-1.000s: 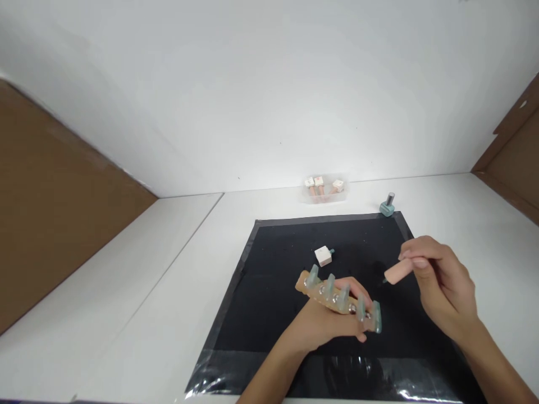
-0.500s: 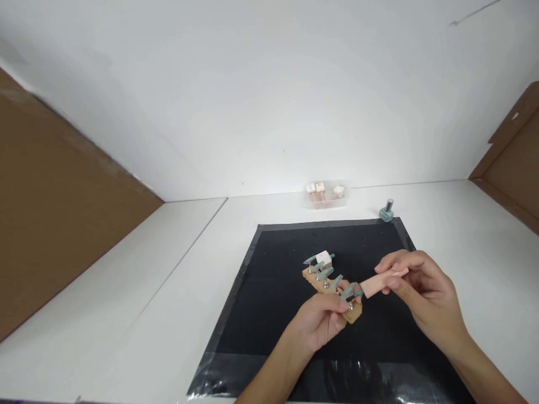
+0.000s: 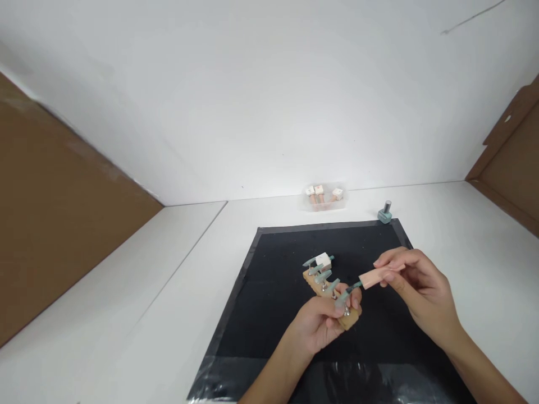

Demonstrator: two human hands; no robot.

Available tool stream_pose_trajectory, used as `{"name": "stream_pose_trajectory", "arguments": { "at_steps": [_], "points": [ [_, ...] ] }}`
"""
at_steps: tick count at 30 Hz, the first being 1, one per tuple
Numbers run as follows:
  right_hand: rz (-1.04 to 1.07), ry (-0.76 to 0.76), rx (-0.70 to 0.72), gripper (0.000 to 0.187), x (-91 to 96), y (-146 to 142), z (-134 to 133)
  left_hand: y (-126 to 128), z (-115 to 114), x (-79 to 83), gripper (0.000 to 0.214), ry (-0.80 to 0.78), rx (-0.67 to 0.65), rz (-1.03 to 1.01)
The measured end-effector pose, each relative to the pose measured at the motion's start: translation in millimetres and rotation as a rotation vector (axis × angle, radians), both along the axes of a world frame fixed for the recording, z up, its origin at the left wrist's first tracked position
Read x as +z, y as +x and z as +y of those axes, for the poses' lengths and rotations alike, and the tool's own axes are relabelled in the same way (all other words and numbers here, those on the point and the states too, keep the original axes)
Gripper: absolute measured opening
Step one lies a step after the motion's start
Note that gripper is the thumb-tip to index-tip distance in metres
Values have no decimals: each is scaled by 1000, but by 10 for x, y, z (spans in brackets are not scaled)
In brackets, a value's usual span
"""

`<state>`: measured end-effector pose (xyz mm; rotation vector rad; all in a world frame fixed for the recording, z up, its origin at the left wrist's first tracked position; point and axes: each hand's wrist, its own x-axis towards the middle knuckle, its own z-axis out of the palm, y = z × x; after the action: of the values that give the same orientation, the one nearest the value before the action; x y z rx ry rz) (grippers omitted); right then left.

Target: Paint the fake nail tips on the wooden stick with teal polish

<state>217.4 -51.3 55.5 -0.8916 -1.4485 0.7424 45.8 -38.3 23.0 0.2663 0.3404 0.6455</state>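
My left hand (image 3: 322, 322) is closed around the near end of a tan nail display stand (image 3: 311, 281). Several grey-green false nails (image 3: 323, 276) sit on small metal posts along it, and my left thumb presses against the nearest one. Pinched in the fingers of my right hand (image 3: 421, 292) is a nail polish brush (image 3: 371, 278) with a pale pink handle. Its dark, green-coated tip points left and meets the end of that nearest nail. Just beyond the stand, a white square nail polish bottle (image 3: 323, 261) shows green at its neck.
A black mat (image 3: 278, 252) with taped edges covers the white table. Behind it stands a clear plastic box (image 3: 324, 206) holding pink-handled, white-ended pieces. A green block with a metal cylinder (image 3: 384, 212) is at the mat's far right corner. Brown cardboard panels (image 3: 54, 207) flank both sides.
The nearest false nail has tilted under my left thumb, its tip now turned up to the right. The brush has shifted slightly left and up with my right hand.
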Motion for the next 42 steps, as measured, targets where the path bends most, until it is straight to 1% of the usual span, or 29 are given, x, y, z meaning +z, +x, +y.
{"name": "stream_pose_trajectory", "arguments": {
  "at_steps": [2,7,10,14,18,20,23,25,28,30,34,36,38,42],
  "points": [
    [25,0,13,7,11,0,-1,-5,1,-8,28,-12,-6,-7],
    [31,31,119,5,57,-6,-11,6,19,23,29,-68,-17,8],
    [12,23,80,5,50,2,-9,3,14,37,26,-65,-12,-7],
    [29,22,11,7,17,12,-2,-31,-3,15,26,-73,21,-35],
    [73,32,61,6,10,2,-19,-39,11,-16,29,-92,22,-15],
    [73,21,102,5,15,-4,-31,-25,24,-22,31,-88,17,0],
    [58,9,124,7,20,-6,-37,-6,32,-23,32,-81,4,-1],
    [36,7,97,8,18,-5,-32,-5,28,-24,31,-71,-3,-14],
    [18,-2,13,10,10,-5,-24,-21,20,-34,27,-22,-1,-32],
    [32,5,-5,11,7,-10,-25,-30,22,-38,26,-5,-1,-22],
    [45,26,86,9,12,-12,-31,-14,40,-10,28,-9,26,56],
    [22,29,106,10,14,-5,-26,4,43,15,26,12,31,84],
    [-11,24,73,11,11,5,-16,17,36,33,23,46,27,98],
    [-51,1,-77,12,-9,25,2,-1,12,12,24,141,61,135]
  ]
}}
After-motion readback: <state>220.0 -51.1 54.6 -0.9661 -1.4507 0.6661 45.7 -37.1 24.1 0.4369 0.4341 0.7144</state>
